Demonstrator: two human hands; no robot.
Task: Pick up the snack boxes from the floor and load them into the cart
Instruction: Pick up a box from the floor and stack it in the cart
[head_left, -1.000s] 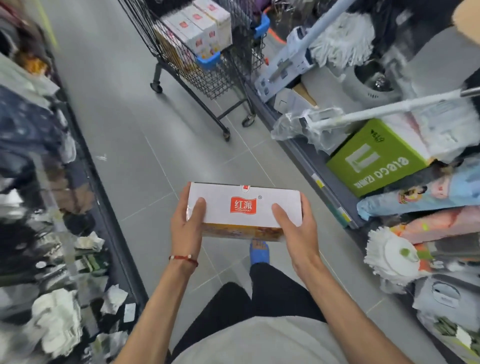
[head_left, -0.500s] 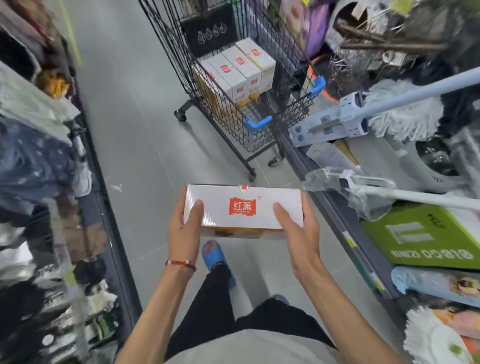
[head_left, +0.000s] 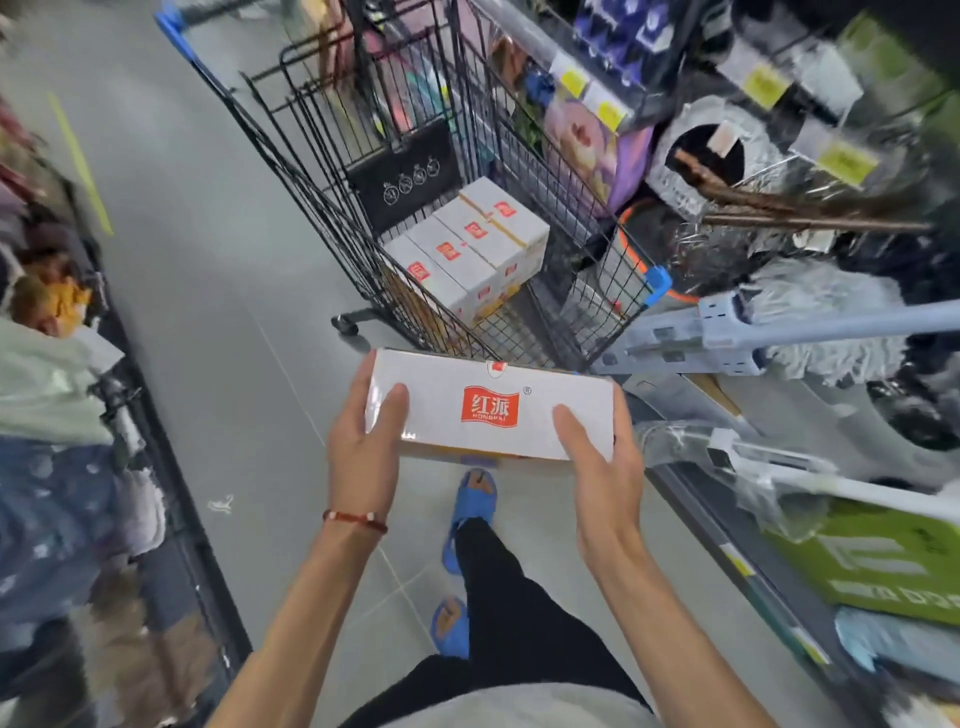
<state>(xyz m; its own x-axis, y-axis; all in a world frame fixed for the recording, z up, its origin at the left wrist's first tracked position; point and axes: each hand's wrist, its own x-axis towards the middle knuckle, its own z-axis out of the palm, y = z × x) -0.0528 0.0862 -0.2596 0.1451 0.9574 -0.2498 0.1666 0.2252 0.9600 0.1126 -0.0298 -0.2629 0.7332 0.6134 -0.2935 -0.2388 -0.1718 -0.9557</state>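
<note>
The step in hand is the carry. A white snack box (head_left: 488, 405) with a red logo is held flat in the air above the floor (head_left: 218, 312), just short of the near end of the cart (head_left: 337, 218). The left hand (head_left: 363, 447) takes its left end and the right hand (head_left: 602, 467) its right end. Each grip has the thumb laid on the top face and the fingers curled round the end and out of sight beneath.

Four like boxes (head_left: 467, 254) stand in a row along the left wall of the cart's basket, and bare wire floor shows toward its near right corner. The load is judged partly done.

The next move likely calls for lifting the box over the near rim and lowering it beside the row. It must stay level and clear of the mop (head_left: 727, 332) that juts from the shelf on the right.
</note>
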